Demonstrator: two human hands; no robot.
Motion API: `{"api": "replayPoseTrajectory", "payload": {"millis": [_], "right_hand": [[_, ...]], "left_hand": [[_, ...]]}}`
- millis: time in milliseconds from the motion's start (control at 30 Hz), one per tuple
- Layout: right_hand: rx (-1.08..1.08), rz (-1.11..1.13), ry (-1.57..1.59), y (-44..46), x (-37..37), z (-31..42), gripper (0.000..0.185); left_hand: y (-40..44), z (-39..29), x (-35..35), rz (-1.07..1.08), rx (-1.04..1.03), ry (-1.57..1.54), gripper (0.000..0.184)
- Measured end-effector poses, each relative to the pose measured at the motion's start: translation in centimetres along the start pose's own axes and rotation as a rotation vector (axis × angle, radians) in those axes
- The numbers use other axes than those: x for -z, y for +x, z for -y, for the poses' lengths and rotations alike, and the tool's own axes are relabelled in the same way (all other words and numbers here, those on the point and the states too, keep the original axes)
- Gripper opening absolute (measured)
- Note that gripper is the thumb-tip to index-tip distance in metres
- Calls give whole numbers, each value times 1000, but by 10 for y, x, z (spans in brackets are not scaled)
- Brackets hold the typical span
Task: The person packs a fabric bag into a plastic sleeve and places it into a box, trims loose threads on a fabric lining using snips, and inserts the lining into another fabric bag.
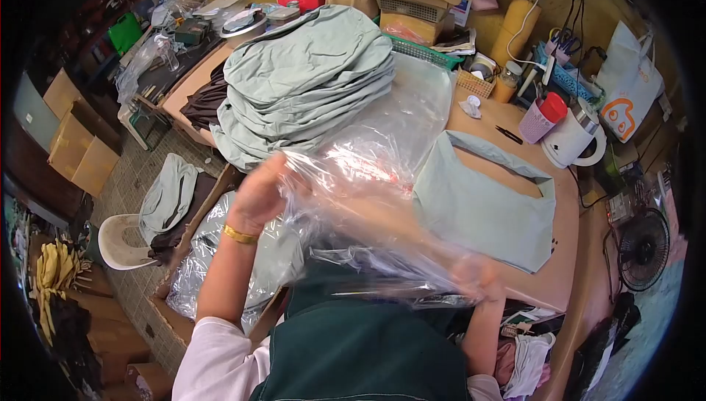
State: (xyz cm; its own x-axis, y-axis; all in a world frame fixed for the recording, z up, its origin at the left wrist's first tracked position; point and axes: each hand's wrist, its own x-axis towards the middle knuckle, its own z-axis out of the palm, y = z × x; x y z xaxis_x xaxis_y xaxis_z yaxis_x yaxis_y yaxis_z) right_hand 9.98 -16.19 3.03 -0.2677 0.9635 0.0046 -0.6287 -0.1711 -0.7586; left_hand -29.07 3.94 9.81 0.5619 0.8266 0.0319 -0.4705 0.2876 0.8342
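Observation:
A clear plastic bag [353, 202] is stretched between my two hands, blurred by motion. My left hand [259, 191], with a gold band at the wrist, grips its upper left part. The lower right part of the bag is in my right hand [476, 277], whose fingers are smeared but closed round the plastic. Just beyond the bag, a folded pale green cloth piece [489, 206] lies on the table [562, 276]. A tall stack of pale green cloth [305, 81] stands farther back, beside more clear plastic [423, 92].
Scissors [509, 135], a pink cup [543, 118] and a white kettle [577, 136] are at the right. A fan [642, 248] stands at the far right. An open carton [193, 243] with plastic-wrapped cloth is at my left, near a white chair [121, 243].

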Motion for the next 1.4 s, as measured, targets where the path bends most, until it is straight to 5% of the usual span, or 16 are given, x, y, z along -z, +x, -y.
{"api": "replayPoseTrajectory", "payload": {"millis": [67,167,233,333,433,500,567,633,733,833,933,1033,1133,1200,1267,1400], "right_hand": [[-57,98,-234,-2,1,-2,31],[227,293,-554,6,-21,-1,29],[64,-636,247,-38,77,-30,40],[519,363,532,2,0,-1,37],[15,273,-361,12,-23,1,32],[-374,526,-1079,34,-56,16,28],[-145,662,-789,33,-40,13,26],[311,162,-167,6,-5,-6,35],[774,-212,98,11,2,-1,45],[553,485,615,23,4,-3,47],[54,292,-286,28,5,-11,44],[-148,557,-922,49,-11,0,40],[65,526,-607,42,22,2,39],[457,233,-126,35,28,4,44],[581,287,192,39,15,5,49],[424,481,346,34,20,-13,49]], "left_hand": [[5,-5,-6,-114,-77,-256,20],[7,-3,-1,608,242,-720,27],[1,1,3,720,51,282,34],[6,5,5,722,580,973,35],[8,5,19,65,-78,129,32],[6,12,13,105,-54,-138,32],[3,13,14,146,-32,-400,33],[-5,6,25,251,365,-384,40],[-8,17,-3,624,378,598,28],[7,17,41,519,294,446,31],[16,-15,-31,-365,-20,-2,32],[36,-4,20,614,54,-535,37],[12,-16,17,455,331,-483,38],[12,2,30,631,129,742,44],[10,18,32,794,208,748,46],[14,5,31,158,221,432,37]]}}
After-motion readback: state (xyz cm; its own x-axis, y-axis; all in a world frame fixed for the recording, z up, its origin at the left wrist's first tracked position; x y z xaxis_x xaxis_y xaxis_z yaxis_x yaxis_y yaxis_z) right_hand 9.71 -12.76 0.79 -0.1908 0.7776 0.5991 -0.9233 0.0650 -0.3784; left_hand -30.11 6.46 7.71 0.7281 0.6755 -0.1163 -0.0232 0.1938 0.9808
